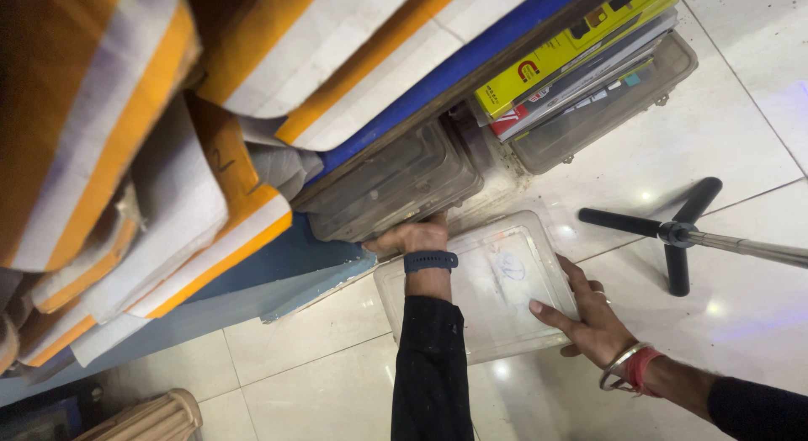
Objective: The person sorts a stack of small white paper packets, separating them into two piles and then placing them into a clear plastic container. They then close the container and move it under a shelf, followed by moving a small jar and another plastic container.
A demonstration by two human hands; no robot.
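A clear plastic storage box with a lid (497, 281) lies on the white tiled floor. My right hand (589, 315) rests flat on its right edge, fingers spread, with a bangle and a red thread at the wrist. My left hand (414, 236), with a dark wristband, reaches past the box's far left corner and curls around the bottom edge of a stacked clear plastic container (396, 184) under a blue-edged shelf (454, 66).
Orange-and-white cartons (126, 155) fill the shelf at left. A yellow box (564, 50), flat packages and another clear container (606, 104) sit at upper right. A black tripod base (673, 231) stands on the floor at right. A ribbed tan object (151, 420) is at lower left.
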